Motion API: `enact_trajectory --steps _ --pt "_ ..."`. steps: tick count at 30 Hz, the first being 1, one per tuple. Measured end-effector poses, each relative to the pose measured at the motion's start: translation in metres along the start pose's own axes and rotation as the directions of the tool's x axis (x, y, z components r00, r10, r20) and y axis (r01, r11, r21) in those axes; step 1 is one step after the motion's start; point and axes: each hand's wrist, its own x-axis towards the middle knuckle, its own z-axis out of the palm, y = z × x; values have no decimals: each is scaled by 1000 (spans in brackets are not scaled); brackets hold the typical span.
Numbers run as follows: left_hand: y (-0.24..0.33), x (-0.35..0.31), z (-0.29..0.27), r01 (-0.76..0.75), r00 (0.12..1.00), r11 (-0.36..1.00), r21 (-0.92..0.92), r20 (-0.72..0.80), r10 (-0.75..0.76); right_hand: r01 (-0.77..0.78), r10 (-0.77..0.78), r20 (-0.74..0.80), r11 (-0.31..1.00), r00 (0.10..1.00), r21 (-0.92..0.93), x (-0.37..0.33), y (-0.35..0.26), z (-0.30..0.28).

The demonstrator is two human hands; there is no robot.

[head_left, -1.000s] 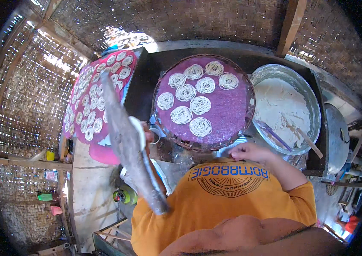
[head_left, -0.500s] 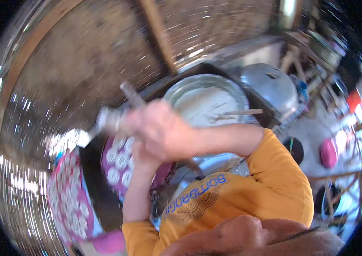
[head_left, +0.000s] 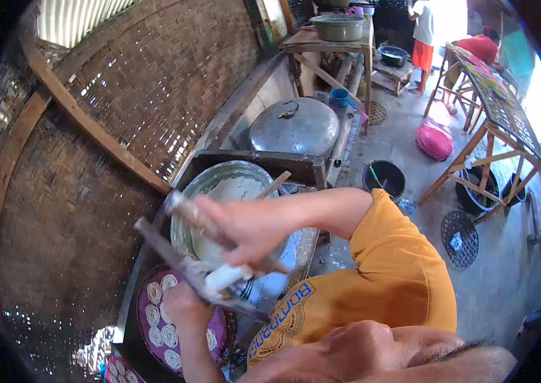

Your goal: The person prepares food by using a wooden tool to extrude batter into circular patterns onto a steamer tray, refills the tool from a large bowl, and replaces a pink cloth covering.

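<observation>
My right hand [head_left: 245,223] is closed round a thick wooden bar [head_left: 203,220], raised over a metal basin [head_left: 245,169] of white paste. Below it slants a second wooden bar [head_left: 162,242], with a white cylinder-shaped lump [head_left: 226,277] between the two. They look like the arms of a hand press, though motion blurs them. My left hand [head_left: 184,303] is up against the underside of the lower bar; its fingers are smeared and partly hidden. Under it lies a round purple tray [head_left: 221,322] bearing several white coils [head_left: 170,336]. A wooden stick [head_left: 274,185] leans in the basin.
Beyond the basin sits a large domed metal lid [head_left: 296,131]. A wooden table [head_left: 328,45] holds a grey-green tub [head_left: 340,29]. To the right are a black bucket [head_left: 385,177], a wooden rack [head_left: 487,121] and a pink bundle [head_left: 434,140]. Two other people are at the back.
My view has swung right, so more of the room shows. My hands were close together on the bars; now the right is raised away from the left, and the white lump shows between the bars.
</observation>
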Motion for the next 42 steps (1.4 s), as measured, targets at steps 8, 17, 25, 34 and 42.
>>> enact_trajectory --steps 8,17,25,34,42 --pt "-113 -68 84 95 993 788 -609 -1 -120 438 135 -878 825 460 356 -3 40 17" --pt "-48 1 30 -335 875 -98 -937 -271 -402 458 531 -363 -54 766 887 13 75 121" --pt "-64 -67 -29 -172 817 126 -977 -213 -535 -345 247 -292 868 924 -357 -6 173 115" --pt "-48 -137 -33 -5 668 218 -976 -166 -726 -299 657 -60 258 751 -919 9 245 99" --pt "-46 -145 -28 34 622 228 -973 -158 -767 -195 519 64 429 852 -882 6 244 41"
